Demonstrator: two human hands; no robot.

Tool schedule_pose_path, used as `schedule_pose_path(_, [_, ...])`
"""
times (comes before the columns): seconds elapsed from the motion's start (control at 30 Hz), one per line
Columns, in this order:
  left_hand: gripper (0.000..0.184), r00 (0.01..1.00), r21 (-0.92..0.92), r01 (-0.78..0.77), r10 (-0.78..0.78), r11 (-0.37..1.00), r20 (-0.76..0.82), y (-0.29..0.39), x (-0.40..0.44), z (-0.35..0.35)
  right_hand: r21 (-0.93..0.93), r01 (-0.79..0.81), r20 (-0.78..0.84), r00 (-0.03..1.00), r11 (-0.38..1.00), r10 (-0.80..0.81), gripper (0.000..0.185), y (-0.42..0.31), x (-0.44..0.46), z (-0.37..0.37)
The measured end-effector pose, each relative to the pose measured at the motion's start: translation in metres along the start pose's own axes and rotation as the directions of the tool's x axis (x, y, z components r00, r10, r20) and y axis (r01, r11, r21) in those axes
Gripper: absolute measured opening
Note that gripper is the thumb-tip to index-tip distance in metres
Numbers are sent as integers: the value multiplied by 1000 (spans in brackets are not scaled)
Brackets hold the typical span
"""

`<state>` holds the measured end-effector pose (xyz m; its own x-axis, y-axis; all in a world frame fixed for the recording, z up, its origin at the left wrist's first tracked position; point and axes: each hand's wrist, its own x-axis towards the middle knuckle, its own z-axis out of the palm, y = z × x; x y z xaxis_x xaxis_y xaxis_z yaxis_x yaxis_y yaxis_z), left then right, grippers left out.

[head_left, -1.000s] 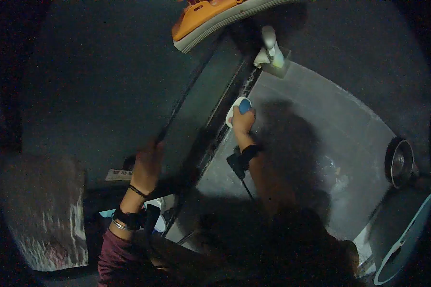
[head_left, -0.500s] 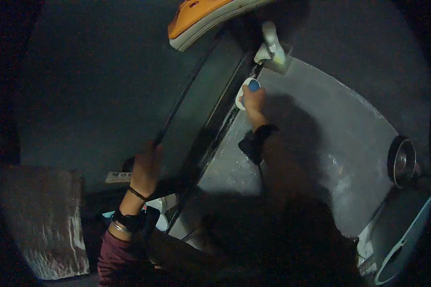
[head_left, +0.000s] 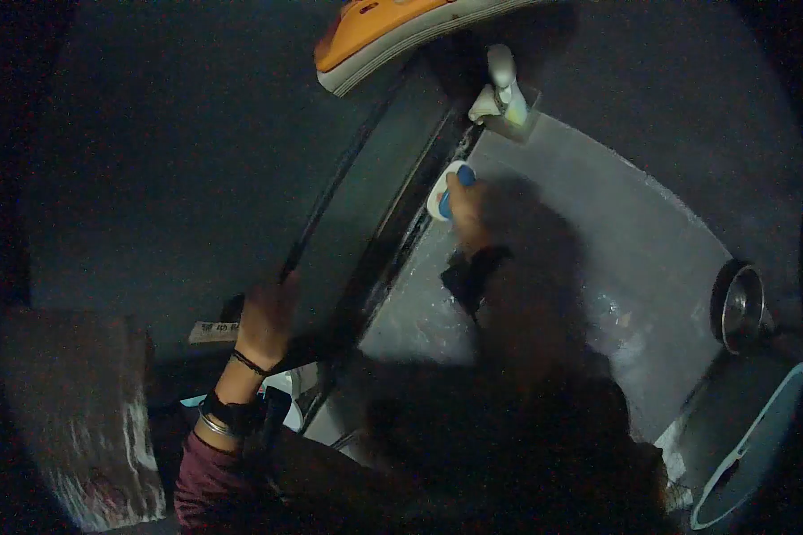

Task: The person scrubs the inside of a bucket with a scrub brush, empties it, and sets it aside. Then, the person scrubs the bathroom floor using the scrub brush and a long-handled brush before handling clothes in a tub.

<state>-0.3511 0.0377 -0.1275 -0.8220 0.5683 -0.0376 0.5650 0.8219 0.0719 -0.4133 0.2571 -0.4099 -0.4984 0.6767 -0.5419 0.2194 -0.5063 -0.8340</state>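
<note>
My right hand [head_left: 468, 214] is closed round the blue handle of a scrub brush [head_left: 440, 198] with a white oval base. The brush lies against the left edge of a grey panel [head_left: 535, 169], beside a dark seam. My left hand [head_left: 269, 316], dark and blurred, is at the lower end of a long dark strip [head_left: 321, 214]. Whether its fingers grip the strip I cannot make out. Past the brush, a spray bottle [head_left: 513, 105] with a pale nozzle stands in a clear container at the panel's far end.
An orange object with a pale rim [head_left: 384, 45] juts in at the top. To the right are a round metal-rimmed dish [head_left: 742, 308] and a pale-edged curved object [head_left: 745, 459]. A small printed label [head_left: 214, 332] lies left of my left hand. A brown streaked sheet [head_left: 98, 428] fills the lower left.
My right hand and the brush have moved down and slightly left along the panel's edge. The left hand stays near the dark strip; the view has shifted slightly.
</note>
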Motion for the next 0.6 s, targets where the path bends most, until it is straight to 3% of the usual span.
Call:
schedule_pose_path(0.03, [20,967,10,-168,166,986,-193,-2,1,5,-4,75,37,996,997,-75,38,-13,6,-9])
schedule_pose_path(0.1, [19,985,-67,-119,109,991,-132,-3,-1,3,-29,167,70,984,985,-165,38,-49,-2,-28])
schedule_pose_path(0.17, [18,996,-152,-62,51,987,-75,-9,-5,6,-232,280,109,959,932,-261,27,-93,-23,-45])
schedule_pose_path(0.2, [17,957,-11,-220,214,975,-198,-13,-3,12,-259,295,104,955,920,-277,27,-96,-11,-47])
schedule_pose_path(0.23, [15,876,144,-349,377,926,-300,-16,-2,17,-279,333,283,925,901,-254,27,-105,3,-49])
schedule_pose_path(0.27, [15,871,108,-354,369,929,-323,-15,-2,16,-352,371,421,883,860,-209,27,-114,15,-57])
schedule_pose_path(0.3, [18,894,215,-372,411,903,-181,-17,-2,12,-405,426,549,821,809,-158,28,-131,18,-65])
schedule_pose_path(0.33, [23,901,316,-402,433,859,-30,-20,-4,11,-437,433,533,831,788,-161,28,-158,2,-71])
schedule_pose_path(0.43, [23,913,183,-375,397,909,-99,-30,-5,26,-755,442,598,768,484,230,28,-245,-66,-62])
schedule_pose_path(0.47, [23,920,137,-360,376,923,-113,-33,-6,32,-818,352,537,750,455,386,28,-264,-86,-59])
schedule_pose_path(0.5, [23,926,100,-345,356,933,-123,-35,-6,38,-846,354,515,736,398,441,29,-284,-103,-56])
schedule_pose_path(0.6, [23,932,26,-335,335,942,-141,-38,-5,50,-828,552,543,744,100,390,31,-331,-150,-49])
